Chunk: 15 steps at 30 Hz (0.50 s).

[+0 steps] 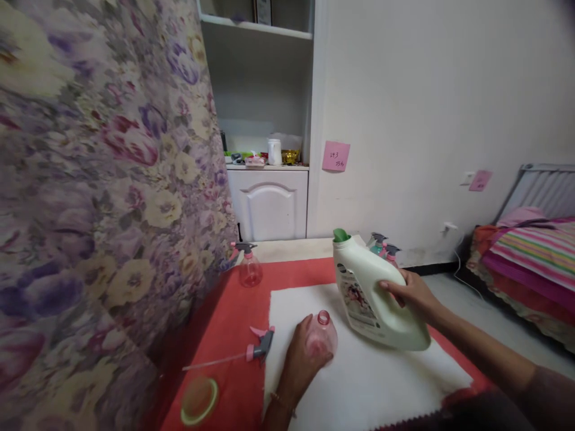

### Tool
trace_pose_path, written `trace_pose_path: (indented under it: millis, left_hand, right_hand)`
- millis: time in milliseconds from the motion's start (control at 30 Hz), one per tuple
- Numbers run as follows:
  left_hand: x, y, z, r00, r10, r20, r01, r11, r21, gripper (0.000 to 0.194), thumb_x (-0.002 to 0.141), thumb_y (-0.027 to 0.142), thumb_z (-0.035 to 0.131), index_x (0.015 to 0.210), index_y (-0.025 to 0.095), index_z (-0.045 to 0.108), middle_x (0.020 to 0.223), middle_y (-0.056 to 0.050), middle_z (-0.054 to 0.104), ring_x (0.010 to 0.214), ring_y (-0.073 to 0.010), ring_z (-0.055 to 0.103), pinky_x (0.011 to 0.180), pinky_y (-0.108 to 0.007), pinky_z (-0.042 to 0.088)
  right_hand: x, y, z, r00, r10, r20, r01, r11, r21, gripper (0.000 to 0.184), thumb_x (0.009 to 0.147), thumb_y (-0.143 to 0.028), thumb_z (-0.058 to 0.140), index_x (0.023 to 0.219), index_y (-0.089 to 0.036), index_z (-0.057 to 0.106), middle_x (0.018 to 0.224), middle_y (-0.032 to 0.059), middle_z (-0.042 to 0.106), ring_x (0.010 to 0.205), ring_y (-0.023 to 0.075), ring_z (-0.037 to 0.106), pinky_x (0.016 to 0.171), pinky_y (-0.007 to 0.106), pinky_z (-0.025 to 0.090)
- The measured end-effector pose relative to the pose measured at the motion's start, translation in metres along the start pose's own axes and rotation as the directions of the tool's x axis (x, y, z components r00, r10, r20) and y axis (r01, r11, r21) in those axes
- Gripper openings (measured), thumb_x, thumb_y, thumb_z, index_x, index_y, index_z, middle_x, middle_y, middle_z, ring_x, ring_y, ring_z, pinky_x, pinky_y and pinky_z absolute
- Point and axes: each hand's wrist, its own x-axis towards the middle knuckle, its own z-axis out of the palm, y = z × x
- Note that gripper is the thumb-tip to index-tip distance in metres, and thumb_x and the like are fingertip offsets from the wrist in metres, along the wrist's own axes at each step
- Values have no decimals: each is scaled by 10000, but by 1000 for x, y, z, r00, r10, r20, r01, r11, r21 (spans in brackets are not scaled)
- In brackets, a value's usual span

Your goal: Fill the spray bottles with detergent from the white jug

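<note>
My left hand (299, 362) is wrapped round a pink see-through spray bottle (322, 338), which stands with its neck uncovered on a white cloth (372, 389). My right hand (406, 293) grips the handle of a large pale green detergent jug (368, 299). The jug leans to the left, its green spout (341, 235) uncapped, above and to the right of the bottle's mouth. No liquid stream shows between them. Left of my left hand lies a grey and pink spray head (260, 346) with its thin tube. Near it is a round cap with a pale green rim (199, 401).
Another pink spray bottle (250, 269) stands at the back left of the red table cover (233, 311). More spray bottles (390, 254) show partly behind the jug. A floral curtain (112, 179) hangs along the left. A white cabinet (272, 203) and wall are behind, a bed (534, 251) at right.
</note>
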Motion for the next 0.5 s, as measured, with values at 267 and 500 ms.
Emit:
trace_pose_path:
  millis: [267,500]
  left_hand:
    - [-6,-8,2,998,56,12,-55,995,-89,790,598,149,719,1340,192,450,1402,-118,516,1312,-294,465,1122,-397,342]
    - [-5,-5,1,992,121,27,-117,986,-122,763,657,197,697,1371,172,428,1424,-129,498,1326,-282,456,1126,-401,336]
  right_hand:
    - [-34,-31,-39,981,12,192,32,974,-224,367,665,-450,745,892,-178,651,659,-26,607,418,83,456,350,186,338]
    - [-40,-47,-52,939,-29,342,154,926,-344,549,672,-410,768,1191,-263,663,999,57,726,602,179,638,455,232,483]
